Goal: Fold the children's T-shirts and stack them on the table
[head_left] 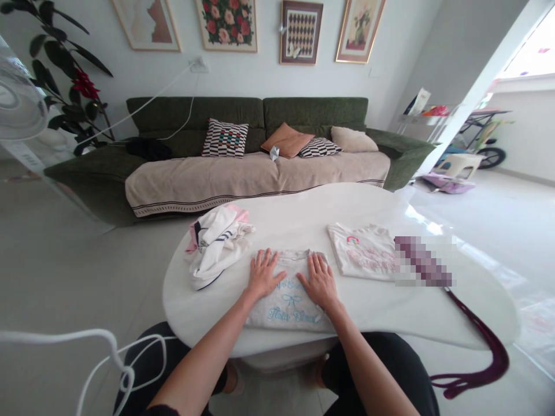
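White worktop [299,222] with a curving outline, loaded left to right.
Bears a crumpled heap [223,245] of white and pink cloth towards the left; just right of that, near the front edge, a grey shirt [291,287] spread flat, blue lettering upward. Holds, farther right and set apart, a white shirt [366,251] lying flat with pink print showing. Carries beside it a purple strap [498,359], obscured at the upper end, hanging over the front edge at the lower.

Shirt [291,300] on table [299,216] between clothes pile [221,245], left, and second shirt [366,251], right; sofa [286,111] behind.
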The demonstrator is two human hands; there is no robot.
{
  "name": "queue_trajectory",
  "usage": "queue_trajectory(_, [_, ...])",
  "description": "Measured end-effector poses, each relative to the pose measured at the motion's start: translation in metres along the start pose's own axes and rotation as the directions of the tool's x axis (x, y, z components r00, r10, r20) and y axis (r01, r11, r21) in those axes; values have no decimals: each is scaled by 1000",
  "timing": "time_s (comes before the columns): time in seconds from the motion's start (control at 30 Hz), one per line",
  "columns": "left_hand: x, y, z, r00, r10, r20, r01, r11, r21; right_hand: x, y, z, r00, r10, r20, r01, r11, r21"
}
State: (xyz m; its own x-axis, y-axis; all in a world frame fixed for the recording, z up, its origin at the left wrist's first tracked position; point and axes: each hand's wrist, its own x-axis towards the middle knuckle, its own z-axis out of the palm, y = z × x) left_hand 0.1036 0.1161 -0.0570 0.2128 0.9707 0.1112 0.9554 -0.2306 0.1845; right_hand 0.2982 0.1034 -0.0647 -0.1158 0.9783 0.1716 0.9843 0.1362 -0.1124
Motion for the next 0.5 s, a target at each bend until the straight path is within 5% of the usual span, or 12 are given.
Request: queue_trajectory(0.5, [-17, 8, 1, 997, -79, 0, 79, 996, -37, -2, 5, -7, 992, -111, 63, 107, 992, 63])
